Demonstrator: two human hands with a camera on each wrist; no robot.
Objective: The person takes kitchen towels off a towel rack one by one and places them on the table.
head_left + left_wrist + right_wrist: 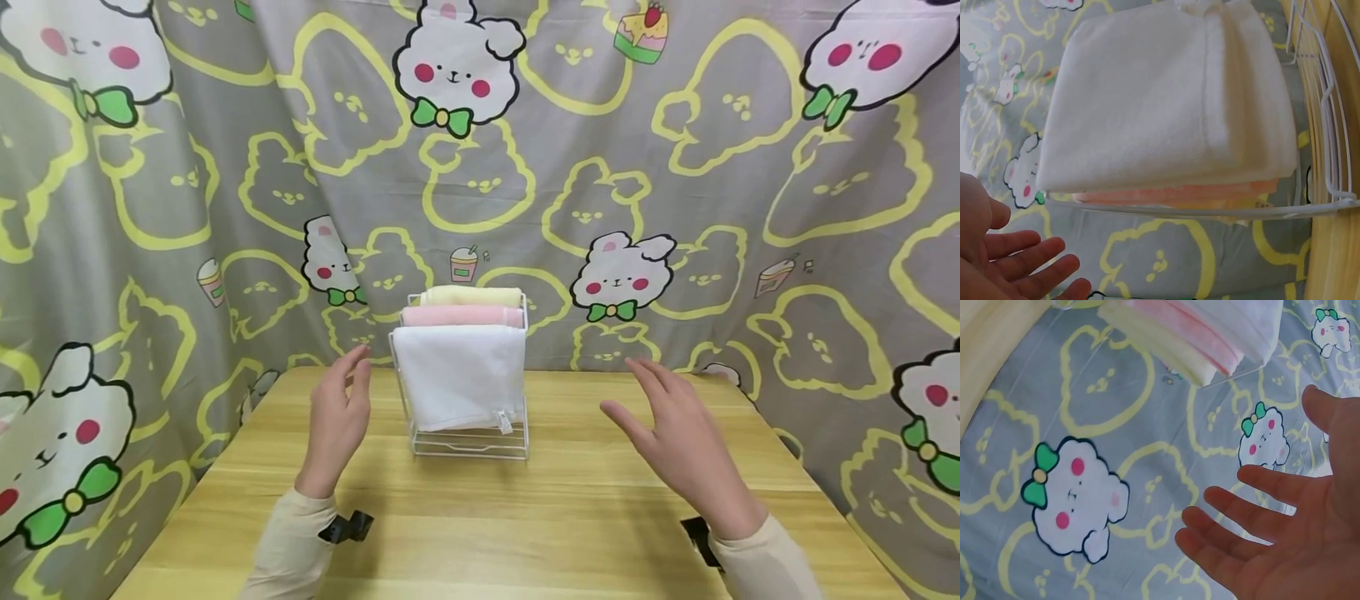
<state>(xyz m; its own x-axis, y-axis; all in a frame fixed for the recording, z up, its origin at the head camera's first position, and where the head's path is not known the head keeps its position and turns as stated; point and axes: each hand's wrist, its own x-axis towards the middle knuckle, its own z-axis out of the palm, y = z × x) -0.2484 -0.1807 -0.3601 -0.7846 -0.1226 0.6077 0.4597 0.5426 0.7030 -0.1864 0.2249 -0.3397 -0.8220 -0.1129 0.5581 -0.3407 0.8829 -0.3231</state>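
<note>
A white wire rack [471, 455] stands on the table, with three folded towels hung over its bars. The white towel [459, 375] is at the front and has a small tag at its lower right. Behind it hang a pink towel [461, 316] and a pale yellow towel [472, 296]. Just left of the rack, my left hand [339, 421] hovers with relaxed fingers, touching nothing. My right hand [686, 442] is farther off on the right, fingers extended and thumb apart, also holding nothing. In the right wrist view its palm [1310, 531] shows bare.
The wooden table [480, 533] reaches back to a grey curtain [540, 192] printed with white cartoon animals and yellow outlines. The curtain also hangs along the left and right sides. Black straps [347, 527] sit at both wrists.
</note>
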